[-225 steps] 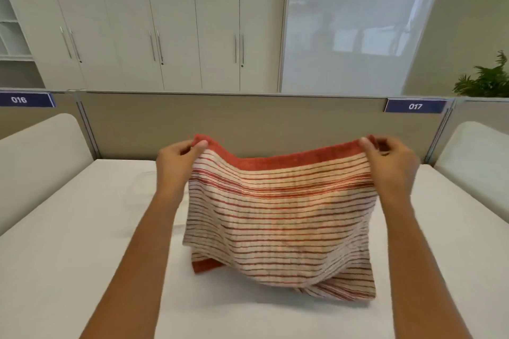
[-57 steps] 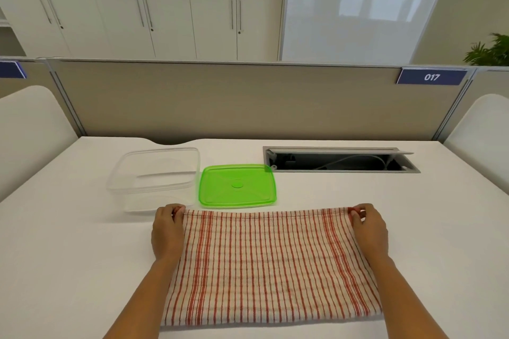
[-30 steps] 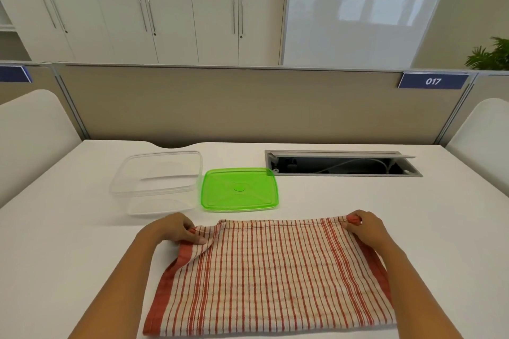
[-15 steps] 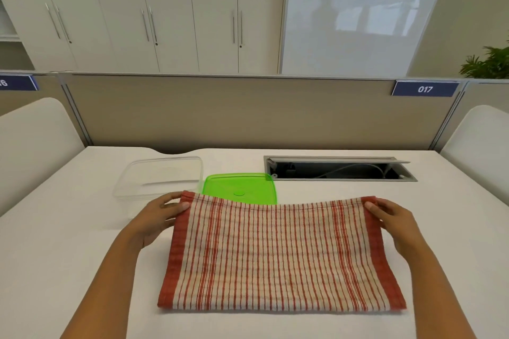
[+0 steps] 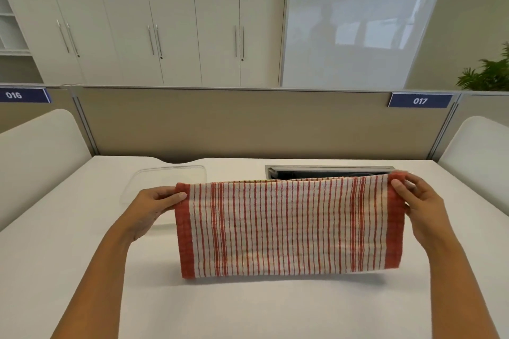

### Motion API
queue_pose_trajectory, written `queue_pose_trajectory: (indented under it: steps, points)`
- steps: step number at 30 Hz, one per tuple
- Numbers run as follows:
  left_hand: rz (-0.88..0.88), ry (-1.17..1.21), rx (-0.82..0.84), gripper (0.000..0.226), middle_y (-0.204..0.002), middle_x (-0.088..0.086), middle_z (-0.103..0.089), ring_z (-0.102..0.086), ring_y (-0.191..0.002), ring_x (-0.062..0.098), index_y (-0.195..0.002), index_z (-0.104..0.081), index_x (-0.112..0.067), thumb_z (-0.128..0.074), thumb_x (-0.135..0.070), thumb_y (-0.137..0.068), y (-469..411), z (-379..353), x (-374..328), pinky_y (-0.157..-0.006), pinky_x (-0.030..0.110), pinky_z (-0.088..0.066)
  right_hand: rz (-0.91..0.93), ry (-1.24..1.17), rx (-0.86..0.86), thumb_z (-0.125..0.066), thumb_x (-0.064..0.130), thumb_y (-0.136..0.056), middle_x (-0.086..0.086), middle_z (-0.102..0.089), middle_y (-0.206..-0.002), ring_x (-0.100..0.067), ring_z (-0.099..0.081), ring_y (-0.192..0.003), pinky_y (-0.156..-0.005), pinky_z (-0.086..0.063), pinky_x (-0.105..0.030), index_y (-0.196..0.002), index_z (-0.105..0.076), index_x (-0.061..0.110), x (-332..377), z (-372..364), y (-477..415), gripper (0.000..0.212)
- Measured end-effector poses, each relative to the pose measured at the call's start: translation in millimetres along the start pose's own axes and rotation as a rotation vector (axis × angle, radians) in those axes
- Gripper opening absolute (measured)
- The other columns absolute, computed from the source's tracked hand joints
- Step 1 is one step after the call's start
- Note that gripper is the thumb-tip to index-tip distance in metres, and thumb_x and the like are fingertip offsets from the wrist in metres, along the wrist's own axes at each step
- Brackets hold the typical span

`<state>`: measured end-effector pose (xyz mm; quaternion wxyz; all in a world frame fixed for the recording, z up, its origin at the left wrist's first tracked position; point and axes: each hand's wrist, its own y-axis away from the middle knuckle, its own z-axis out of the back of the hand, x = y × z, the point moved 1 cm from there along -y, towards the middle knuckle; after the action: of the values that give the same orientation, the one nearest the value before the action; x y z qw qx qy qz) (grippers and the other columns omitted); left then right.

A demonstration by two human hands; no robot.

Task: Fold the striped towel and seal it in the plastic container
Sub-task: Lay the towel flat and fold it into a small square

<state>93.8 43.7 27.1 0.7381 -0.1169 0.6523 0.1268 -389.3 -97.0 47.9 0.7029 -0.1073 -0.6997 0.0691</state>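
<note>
Striped towel (image 5: 289,226): woven cotton, red-and-cream stripes, solid red side bands; folded double, hanging as flat rectangle above white desk (image 5: 248,308).
Left hand (image 5: 154,209): grip pinched shut on upper left corner.
Right hand (image 5: 424,209): pinching upper right corner.
Plastic container (image 5: 154,181): clear, rounded-square, lidless, behind left hand.
Near desk bare.

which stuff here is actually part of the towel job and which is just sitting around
Part of the job: striped towel, held up by left hand and right hand; clear plastic container.

Just there: cable hatch, plant, desk number signs.
</note>
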Motion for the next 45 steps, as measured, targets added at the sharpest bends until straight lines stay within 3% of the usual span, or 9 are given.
queue_pose_trajectory:
  steps: [3,6,14,21,27,29,36,41,45]
  points:
    - [0.03,-0.02,0.028,0.019,-0.089,0.002,-0.078,-0.071,-0.09,0.014,-0.079,-0.078,-0.02,-0.071,-0.033,-0.066,2.8,3.6,-3.2,-0.084,0.027,-0.048,0.03,-0.001,-0.011,-0.057,0.028,-0.089,-0.005,-0.067,-0.103,-0.024,-0.062,-0.096,-0.08,-0.055,-0.03,-0.107,-0.064,0.029,8.2,2.4,0.8,0.019]
    - [0.008,0.059,-0.045,0.016,-0.086,-0.001,-0.078,-0.073,-0.084,0.012,-0.075,-0.079,-0.022,-0.07,-0.033,-0.067,5.0,4.3,-9.0,-0.08,0.026,-0.048,0.017,-0.012,-0.018,-0.057,0.026,-0.09,0.004,-0.069,-0.093,-0.016,-0.064,-0.091,-0.069,-0.057,-0.015,-0.1,-0.066,0.034,17.1,3.5,3.8,0.016]
    - [-0.191,0.492,-0.256,0.015,-0.075,-0.002,-0.077,-0.073,-0.075,0.01,-0.086,-0.069,-0.009,-0.056,-0.005,-0.088,7.2,-2.1,-32.7,-0.071,0.019,-0.059,0.053,-0.079,0.048,-0.061,0.032,-0.078,0.012,-0.074,-0.085,-0.004,-0.07,-0.082,-0.074,-0.057,-0.015,-0.103,-0.068,0.029,43.8,6.7,10.6,0.026]
    - [-0.338,0.608,-0.112,0.032,-0.079,-0.006,-0.076,-0.072,-0.078,0.009,-0.084,-0.075,-0.02,-0.049,-0.003,-0.091,18.5,8.5,-61.9,-0.071,0.023,-0.06,0.04,-0.33,0.082,-0.06,0.031,-0.077,0.012,-0.074,-0.083,-0.004,-0.07,-0.078,-0.07,-0.059,-0.021,-0.095,-0.073,0.03,65.1,22.2,10.0,0.022]
    - [-0.207,0.245,-0.372,0.036,-0.092,-0.001,-0.07,-0.066,-0.079,0.009,-0.106,-0.067,-0.019,-0.064,0.005,-0.079,5.8,-19.6,-72.8,-0.059,0.013,-0.054,0.071,0.366,-0.196,-0.071,0.026,-0.08,-0.004,-0.071,-0.097,-0.018,-0.065,-0.09,-0.075,-0.053,-0.024,-0.101,-0.07,0.023,47.4,-5.0,1.7,0.021]
    - [-0.215,0.25,-0.41,0.034,-0.093,0.0,-0.07,-0.066,-0.076,0.006,-0.102,-0.067,-0.02,-0.064,0.004,-0.078,5.4,-36.7,-80.2,-0.063,0.018,-0.053,0.09,0.354,-0.242,-0.071,0.024,-0.08,-0.007,-0.071,-0.098,-0.019,-0.064,-0.085,-0.076,-0.052,-0.025,-0.098,-0.068,0.028,49.0,-25.5,6.2,0.019]
    - [-0.252,0.328,-0.143,0.027,-0.075,-0.005,-0.076,-0.07,-0.068,0.007,-0.081,-0.072,-0.024,-0.064,0.002,-0.078,29.4,-122.5,-114.6,-0.056,0.017,-0.053,0.066,-0.109,0.186,-0.068,0.02,-0.082,0.011,-0.069,-0.09,-0.009,-0.069,-0.078,-0.055,-0.052,-0.016,-0.094,-0.063,0.035,92.0,-128.0,52.1,0.02]
    - [-0.219,0.398,-0.004,0.023,-0.076,-0.001,-0.077,-0.071,-0.067,0.011,-0.085,-0.073,-0.019,-0.064,0.001,-0.079,42.8,-151.4,-128.6,-0.055,0.018,-0.054,0.082,-0.218,0.397,-0.064,0.01,-0.086,-0.006,-0.064,-0.097,-0.014,-0.067,-0.082,-0.066,-0.057,-0.02,-0.108,-0.063,0.016,113.0,-172.6,71.9,0.022]
    - [-0.185,0.407,0.009,0.019,-0.079,0.003,-0.077,-0.071,-0.065,0.014,-0.089,-0.073,-0.017,-0.065,-0.002,-0.08,46.5,-145.4,-131.0,-0.055,0.021,-0.055,0.066,-0.222,0.606,-0.058,0.016,-0.091,-0.004,-0.064,-0.104,-0.009,-0.07,-0.088,-0.076,-0.057,-0.019,-0.112,-0.061,0.023,116.0,-169.2,72.4,0.023]
